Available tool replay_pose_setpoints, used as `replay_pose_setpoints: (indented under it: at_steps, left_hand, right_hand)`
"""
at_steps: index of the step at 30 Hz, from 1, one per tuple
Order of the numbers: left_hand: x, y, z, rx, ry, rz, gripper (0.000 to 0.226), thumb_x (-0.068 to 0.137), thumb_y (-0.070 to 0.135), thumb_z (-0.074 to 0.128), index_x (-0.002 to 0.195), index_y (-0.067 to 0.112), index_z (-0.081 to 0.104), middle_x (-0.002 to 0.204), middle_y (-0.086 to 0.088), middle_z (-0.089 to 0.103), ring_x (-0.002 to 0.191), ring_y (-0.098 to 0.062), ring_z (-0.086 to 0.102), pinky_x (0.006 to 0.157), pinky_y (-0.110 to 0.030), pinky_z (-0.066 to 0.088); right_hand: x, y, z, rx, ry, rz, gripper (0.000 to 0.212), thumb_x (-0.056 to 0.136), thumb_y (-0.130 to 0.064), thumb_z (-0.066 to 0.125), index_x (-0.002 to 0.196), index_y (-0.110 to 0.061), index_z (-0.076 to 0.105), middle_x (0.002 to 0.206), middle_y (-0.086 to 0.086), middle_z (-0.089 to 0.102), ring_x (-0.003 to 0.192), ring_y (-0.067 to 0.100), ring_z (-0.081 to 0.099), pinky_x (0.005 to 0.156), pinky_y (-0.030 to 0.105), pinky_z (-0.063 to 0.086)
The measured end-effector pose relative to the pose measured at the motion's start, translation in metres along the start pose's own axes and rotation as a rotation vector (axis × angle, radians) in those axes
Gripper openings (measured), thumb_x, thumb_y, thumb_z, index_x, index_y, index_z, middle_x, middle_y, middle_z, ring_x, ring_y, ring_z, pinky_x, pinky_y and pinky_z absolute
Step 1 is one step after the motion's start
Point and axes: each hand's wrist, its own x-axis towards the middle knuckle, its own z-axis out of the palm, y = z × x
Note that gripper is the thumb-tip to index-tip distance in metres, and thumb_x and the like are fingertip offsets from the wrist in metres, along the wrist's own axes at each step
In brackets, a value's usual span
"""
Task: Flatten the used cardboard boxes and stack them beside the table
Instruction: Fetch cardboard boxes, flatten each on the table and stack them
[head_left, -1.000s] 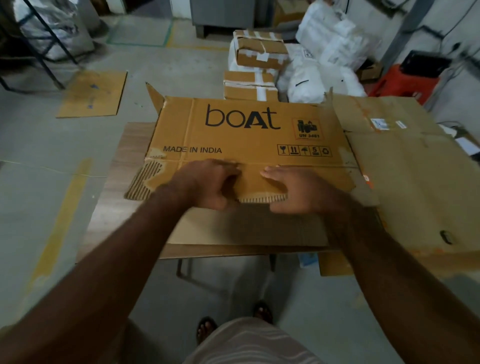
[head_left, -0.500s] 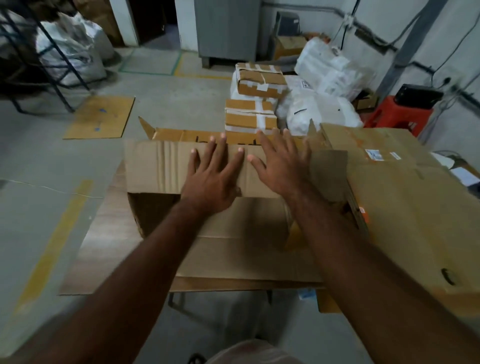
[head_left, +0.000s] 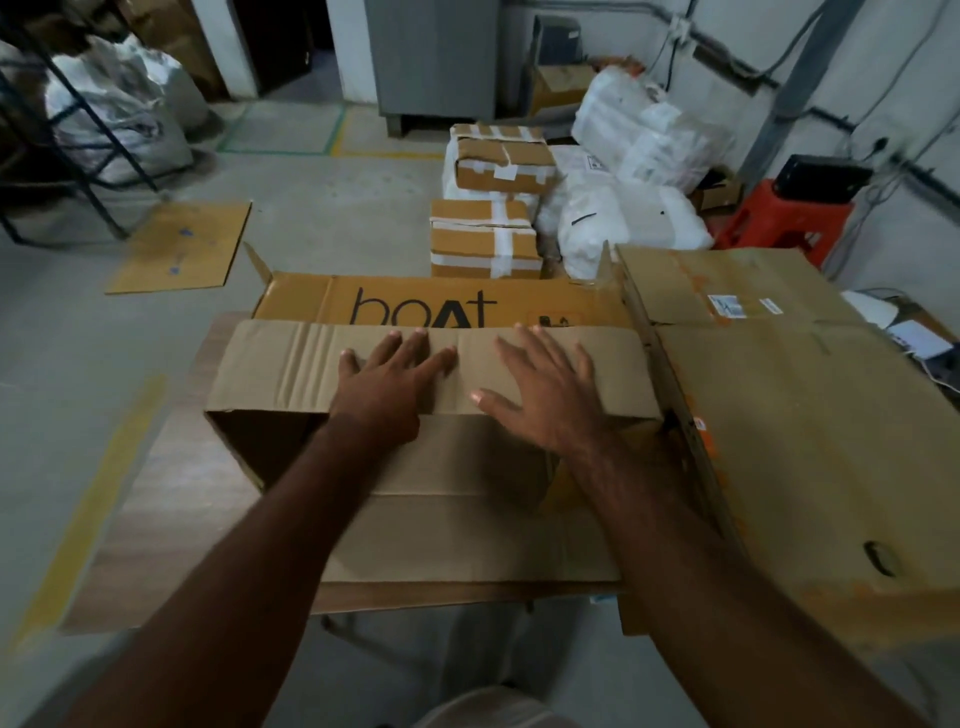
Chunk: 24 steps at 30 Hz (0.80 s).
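Observation:
A brown "boAt" cardboard box (head_left: 291, 364) lies on the wooden table (head_left: 171, 499), partly collapsed, its near flap folded up over the printed side. My left hand (head_left: 387, 387) and my right hand (head_left: 545, 392) rest flat on that flap, fingers spread, palms down, side by side. The box's left end still gapes as a dark hollow under the flap. A larger flattened cardboard box (head_left: 810, 447) lies to the right, overhanging the table edge.
Taped parcels (head_left: 485, 239) and white sacks (head_left: 623, 223) sit on the floor behind the table. A flat cardboard sheet (head_left: 182, 249) lies on the floor at left. A red stool (head_left: 784, 218) stands at right, a metal rack (head_left: 67, 130) far left.
A second ago my hands gripped the near edge of the box with its printed face up. The flap has since swung up and away, and both palms now press flat on it, spread slightly wider.

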Motion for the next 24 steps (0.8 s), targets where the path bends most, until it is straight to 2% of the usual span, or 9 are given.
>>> replay_pose_setpoints:
  at_steps: [4, 7, 10, 13, 15, 17, 19, 21, 24]
  left_hand:
    - [0.002, 0.005, -0.003, -0.008, -0.049, -0.023, 0.102, 0.088, 0.030, 0.073, 0.156, 0.051, 0.000, 0.171, 0.002, -0.006, 0.157, -0.030, -0.003, 0.112, -0.079, 0.017]
    - [0.002, 0.007, -0.006, -0.027, -0.083, -0.048, 0.097, 0.091, 0.028, 0.069, 0.154, 0.053, 0.000, 0.170, 0.005, -0.009, 0.157, -0.028, -0.007, 0.107, -0.085, 0.014]
    - [-0.001, 0.010, -0.007, -0.035, -0.082, -0.059, 0.096, 0.091, 0.027, 0.071, 0.153, 0.053, 0.003, 0.170, 0.006, -0.009, 0.156, -0.028, -0.007, 0.104, -0.087, 0.012]
    - [-0.002, 0.006, -0.005, -0.050, -0.056, -0.062, 0.095, 0.091, 0.030, 0.072, 0.153, 0.054, 0.005, 0.169, 0.007, -0.010, 0.156, -0.027, -0.007, 0.104, -0.088, 0.011]
    - [-0.002, 0.001, -0.006, -0.064, -0.069, -0.060, 0.092, 0.092, 0.033, 0.071, 0.154, 0.053, 0.006, 0.169, 0.007, -0.010, 0.156, -0.026, -0.008, 0.104, -0.088, 0.010]
    - [-0.003, -0.003, -0.005, -0.064, -0.073, -0.067, 0.094, 0.090, 0.037, 0.074, 0.153, 0.054, 0.006, 0.169, 0.008, -0.010, 0.156, -0.027, -0.008, 0.103, -0.088, 0.009]
    - [-0.007, -0.004, -0.004, -0.054, -0.054, -0.071, 0.096, 0.087, 0.039, 0.075, 0.153, 0.053, 0.007, 0.169, 0.008, -0.009, 0.156, -0.028, -0.007, 0.102, -0.089, 0.010]
    - [-0.009, -0.003, -0.004, -0.058, -0.022, -0.057, 0.096, 0.087, 0.035, 0.075, 0.154, 0.052, 0.009, 0.170, 0.006, -0.008, 0.156, -0.029, -0.006, 0.102, -0.089, 0.010]
    - [-0.009, 0.003, -0.007, -0.037, -0.021, -0.060, 0.103, 0.085, 0.023, 0.076, 0.153, 0.052, 0.005, 0.170, 0.006, -0.009, 0.157, -0.028, -0.006, 0.104, -0.088, 0.013]
  right_hand:
    - [-0.022, 0.014, -0.005, -0.018, -0.032, -0.014, 0.087, 0.091, -0.078, 0.045, 0.162, -0.039, 0.012, 0.172, -0.004, 0.003, 0.158, 0.020, 0.001, 0.122, 0.057, -0.004]
    - [-0.041, 0.026, -0.008, 0.004, -0.033, 0.014, 0.087, 0.093, -0.044, 0.063, 0.161, -0.046, 0.009, 0.172, -0.004, 0.001, 0.158, 0.021, -0.002, 0.122, 0.059, -0.004]
    - [-0.062, 0.034, -0.013, 0.089, 0.000, 0.073, 0.090, 0.088, -0.016, 0.060, 0.160, -0.044, 0.015, 0.172, -0.005, 0.003, 0.158, 0.018, -0.003, 0.123, 0.057, -0.002]
    - [-0.087, 0.057, -0.018, 0.145, 0.013, 0.160, 0.092, 0.084, -0.017, 0.062, 0.162, -0.034, 0.017, 0.172, -0.003, 0.002, 0.158, 0.020, -0.002, 0.123, 0.058, 0.005]
    - [-0.107, 0.082, -0.019, 0.150, -0.015, 0.244, 0.095, 0.082, -0.018, 0.065, 0.164, -0.025, 0.016, 0.172, 0.001, 0.004, 0.158, 0.023, 0.004, 0.123, 0.054, 0.015]
    - [-0.126, 0.109, -0.019, 0.207, -0.003, 0.354, 0.085, 0.087, -0.016, 0.066, 0.162, -0.016, 0.026, 0.167, 0.009, 0.026, 0.151, 0.029, 0.028, 0.118, 0.046, 0.030]
    - [-0.138, 0.128, -0.019, 0.251, 0.069, 0.434, 0.068, 0.088, -0.016, 0.066, 0.152, -0.013, 0.046, 0.151, 0.011, 0.050, 0.135, 0.030, 0.050, 0.109, 0.043, 0.044]
    - [-0.140, 0.130, -0.018, 0.256, 0.093, 0.422, 0.062, 0.087, -0.018, 0.066, 0.147, -0.016, 0.053, 0.143, 0.009, 0.058, 0.127, 0.029, 0.057, 0.103, 0.043, 0.049]
    - [-0.127, 0.110, -0.015, 0.271, 0.143, 0.330, 0.065, 0.089, -0.020, 0.066, 0.150, -0.014, 0.048, 0.147, 0.011, 0.055, 0.131, 0.030, 0.054, 0.105, 0.043, 0.046]
